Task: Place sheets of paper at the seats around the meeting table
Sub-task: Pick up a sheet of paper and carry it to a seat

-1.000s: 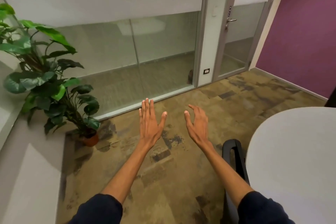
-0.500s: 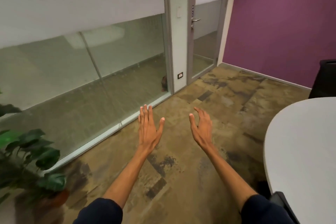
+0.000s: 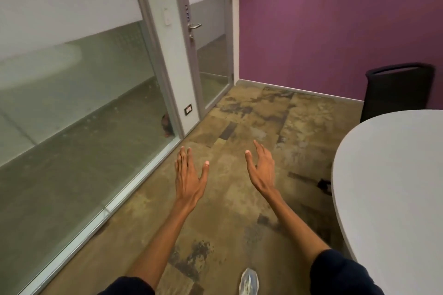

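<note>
The rounded end of the white meeting table [image 3: 388,189] fills the right side of the view, and no paper shows on the part I can see. My left hand [image 3: 189,175] is stretched out flat over the carpet, fingers together and thumb apart, holding nothing. A little to its right, my right hand [image 3: 261,167] is also held out with fingers spread and empty, left of the table's edge. No sheets of paper are in view.
A black chair [image 3: 398,91] stands behind the table against the purple wall [image 3: 335,26]. A glass partition [image 3: 79,115] runs along the left, ending at a glass door [image 3: 208,50] with a handle. Brown patterned carpet [image 3: 239,211] lies between partition and table; my shoe [image 3: 249,282] shows below.
The view has swung right: the potted plant and the near chair have dropped out, and the purple wall, far chair and more table came in. Both hands stay held out and empty.
</note>
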### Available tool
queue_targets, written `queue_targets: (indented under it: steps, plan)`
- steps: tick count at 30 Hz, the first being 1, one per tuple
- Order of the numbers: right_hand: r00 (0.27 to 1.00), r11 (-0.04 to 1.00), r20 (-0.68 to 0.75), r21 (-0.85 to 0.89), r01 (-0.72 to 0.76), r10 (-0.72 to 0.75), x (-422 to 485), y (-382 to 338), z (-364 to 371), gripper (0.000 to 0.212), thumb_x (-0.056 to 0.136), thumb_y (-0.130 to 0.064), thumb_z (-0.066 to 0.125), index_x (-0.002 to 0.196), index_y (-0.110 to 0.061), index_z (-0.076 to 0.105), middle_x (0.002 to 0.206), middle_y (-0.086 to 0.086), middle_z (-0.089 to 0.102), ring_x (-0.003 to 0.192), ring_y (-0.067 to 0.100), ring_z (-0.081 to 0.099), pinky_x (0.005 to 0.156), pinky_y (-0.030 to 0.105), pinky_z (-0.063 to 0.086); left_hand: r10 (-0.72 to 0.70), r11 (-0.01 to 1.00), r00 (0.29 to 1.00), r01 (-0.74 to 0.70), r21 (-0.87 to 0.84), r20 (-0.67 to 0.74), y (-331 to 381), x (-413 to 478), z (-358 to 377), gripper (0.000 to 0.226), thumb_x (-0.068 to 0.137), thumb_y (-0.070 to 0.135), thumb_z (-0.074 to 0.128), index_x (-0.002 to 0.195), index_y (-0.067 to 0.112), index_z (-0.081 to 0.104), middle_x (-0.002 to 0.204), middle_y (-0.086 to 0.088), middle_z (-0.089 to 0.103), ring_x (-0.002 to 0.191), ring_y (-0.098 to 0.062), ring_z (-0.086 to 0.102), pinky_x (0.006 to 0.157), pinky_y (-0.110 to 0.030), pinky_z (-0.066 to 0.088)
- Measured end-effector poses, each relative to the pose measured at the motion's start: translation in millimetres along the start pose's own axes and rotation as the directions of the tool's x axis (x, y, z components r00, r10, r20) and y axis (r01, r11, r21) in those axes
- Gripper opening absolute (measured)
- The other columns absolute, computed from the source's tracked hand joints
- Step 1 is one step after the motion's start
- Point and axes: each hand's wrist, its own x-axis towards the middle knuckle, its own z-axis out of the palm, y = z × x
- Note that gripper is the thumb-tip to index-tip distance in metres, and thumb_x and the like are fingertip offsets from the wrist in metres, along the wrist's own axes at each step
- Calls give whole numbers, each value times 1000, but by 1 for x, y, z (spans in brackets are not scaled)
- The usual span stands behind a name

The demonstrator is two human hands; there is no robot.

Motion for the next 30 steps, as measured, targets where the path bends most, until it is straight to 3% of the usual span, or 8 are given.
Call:
queue_targets:
  steps: [5, 9, 18, 24, 30]
  plan:
    - [995, 999, -89, -7, -54, 53, 102, 36, 7, 56, 99, -48, 42, 147, -19, 39, 149, 5, 45, 138, 21, 38, 115, 42, 29, 63, 998, 996, -63, 8, 60, 22, 112, 64, 84, 90, 66, 19, 154, 12, 13, 163, -8, 9, 150, -17, -1, 123, -38, 0]
    - [976, 994, -184, 9, -113, 113, 180, 62, -7, 54, 98, -46, 44, 144, -18, 43, 145, 6, 49, 135, 21, 41, 113, 41, 33, 128, 990, 989, -123, -69, 70, 66, 193, 109, 77, 95, 60, 27, 154, 13, 12, 163, -7, 5, 149, -13, -5, 123, -39, 1]
    - [901, 970, -373, -12, -241, 220, 306, 137, -50, 55, 98, -49, 42, 142, -17, 45, 143, 5, 51, 133, 19, 44, 111, 39, 36, 289, 952, 941, -263, -155, 176, 148, 333, 220, 75, 95, 56, 28, 153, 8, 19, 161, -12, 14, 150, -23, 7, 123, -37, 3]
    - [797, 923, -520, -42, -382, 307, 374, 200, -78, 56, 97, -49, 44, 142, -15, 46, 143, 7, 51, 133, 22, 44, 111, 38, 33, 453, 889, 844, -403, -219, 286, 215, 422, 317, 79, 93, 59, 20, 153, 8, 17, 162, -9, 11, 151, -19, 4, 123, -38, 2]
    - [614, 836, -678, 2, -549, 405, 414, 242, -120, 54, 98, -47, 45, 142, -17, 44, 142, 6, 51, 131, 23, 45, 110, 38, 34, 618, 784, 698, -513, -350, 362, 305, 494, 393, 76, 94, 55, 22, 153, 7, 19, 161, -11, 14, 151, -20, 4, 123, -37, 0]
